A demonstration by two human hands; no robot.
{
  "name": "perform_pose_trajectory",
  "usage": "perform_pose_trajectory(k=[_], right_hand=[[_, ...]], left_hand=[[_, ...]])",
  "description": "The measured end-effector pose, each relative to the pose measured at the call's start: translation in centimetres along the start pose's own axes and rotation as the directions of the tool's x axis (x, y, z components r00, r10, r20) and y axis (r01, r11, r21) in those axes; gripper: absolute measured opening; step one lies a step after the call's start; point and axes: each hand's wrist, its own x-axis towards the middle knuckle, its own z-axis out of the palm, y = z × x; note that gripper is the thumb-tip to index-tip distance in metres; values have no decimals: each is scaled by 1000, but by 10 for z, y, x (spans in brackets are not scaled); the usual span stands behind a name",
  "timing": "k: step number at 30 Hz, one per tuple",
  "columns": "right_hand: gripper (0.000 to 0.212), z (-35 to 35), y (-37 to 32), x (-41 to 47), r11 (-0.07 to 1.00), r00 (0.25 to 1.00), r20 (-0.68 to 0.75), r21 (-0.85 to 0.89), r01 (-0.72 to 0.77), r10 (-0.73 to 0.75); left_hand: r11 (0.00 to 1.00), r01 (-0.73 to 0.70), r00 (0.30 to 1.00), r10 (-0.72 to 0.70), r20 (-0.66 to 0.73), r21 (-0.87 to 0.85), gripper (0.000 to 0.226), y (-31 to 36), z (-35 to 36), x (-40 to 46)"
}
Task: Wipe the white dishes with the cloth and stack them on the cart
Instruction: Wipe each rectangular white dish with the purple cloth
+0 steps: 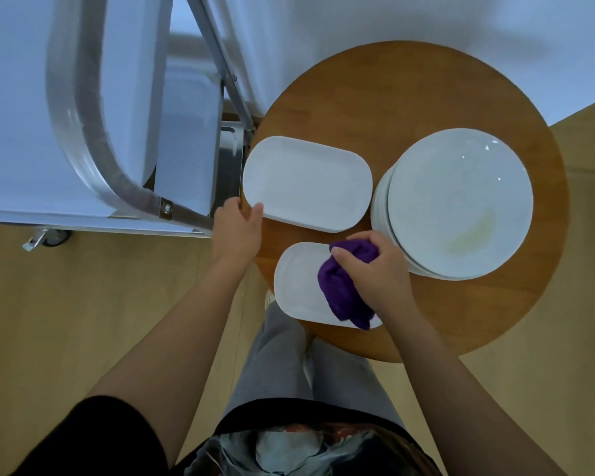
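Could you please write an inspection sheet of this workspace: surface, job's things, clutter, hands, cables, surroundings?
Surface: round wooden table, bare at the far side.
Job's things: far oblong dish by the table's left edge; near oblong dish under the purple cloth; stack of round plates on the right, yellowish smear on the top one.
Clutter: nothing seen.
Hands: left hand grips the near left corner of the far oblong dish; right hand holds the bunched cloth on the near dish.
Cables: nothing seen.
Surroundings: metal cart with a castor left of the table; no dishes visible on it; wood-look floor.
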Motion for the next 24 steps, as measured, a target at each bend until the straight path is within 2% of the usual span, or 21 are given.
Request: perform_pose_trajectory(k=[4,7,11,16,17,19,21,22,24], right_hand=[[38,15,-21,19,998,999,-23,41,41,-40],[36,24,-31,31,998,998,-27,28,63,-62],[36,29,-37,39,998,995,-82,29,56,-53],[35,35,-41,40,995,984,-162,-73,70,-81],[35,36,-42,40,996,982,-175,-65,66,-76],[38,35,-43,39,999,976,-214,-35,42,-49],[43,32,-44,38,1000,968,-249,1,8,-7],[45,31,-45,37,1000,965,-263,21,-12,17],[44,28,-45,33,995,959,-270,75,-65,83]], left_hand=[[997,-9,999,7,35,79,45,10,1,23],[993,-5,998,-3,70,122,44,11,-1,35],[968,-65,993,38,111,244,31,12,-7,50],[941,-151,988,129,89,304,21,19,-18,53],[949,-167,985,149,89,268,20,19,-19,53],[989,-130,986,122,113,71,19,21,-23,51],[982,-3,986,35,164,-190,17,24,-25,48],[954,82,978,-22,208,-288,12,26,-26,47],[871,253,937,-112,332,-420,22,32,-27,43]])
